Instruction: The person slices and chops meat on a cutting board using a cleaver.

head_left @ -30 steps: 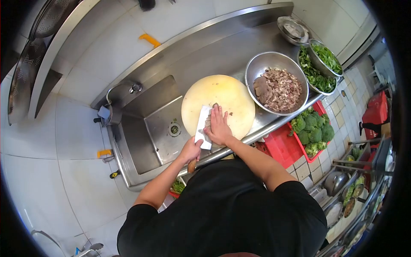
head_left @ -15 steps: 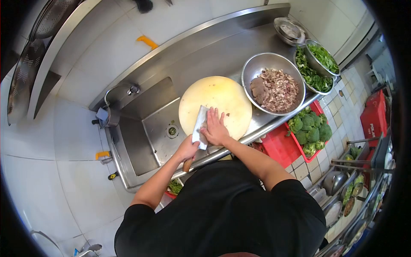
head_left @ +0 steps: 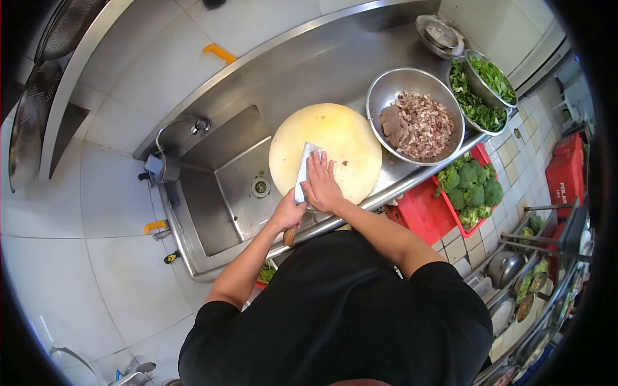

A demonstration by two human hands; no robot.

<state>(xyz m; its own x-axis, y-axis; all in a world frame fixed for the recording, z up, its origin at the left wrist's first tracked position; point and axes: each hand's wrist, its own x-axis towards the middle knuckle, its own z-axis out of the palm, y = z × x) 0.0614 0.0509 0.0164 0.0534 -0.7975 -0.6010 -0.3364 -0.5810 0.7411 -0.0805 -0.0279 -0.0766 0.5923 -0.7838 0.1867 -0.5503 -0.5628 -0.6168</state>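
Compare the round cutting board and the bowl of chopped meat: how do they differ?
The cutting board is pale yellow, the bowl silvery metal. The cutting board is flat on top; the bowl is hollow and holds chopped meat. The cutting board looks wider than the bowl. Both are round.

White tiled wall [head_left: 122, 276]; beige tiled floor [head_left: 475, 257]

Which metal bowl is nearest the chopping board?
The big bowl of chopped pinkish food, beside the board; the others, including two with greens, stand farther off.
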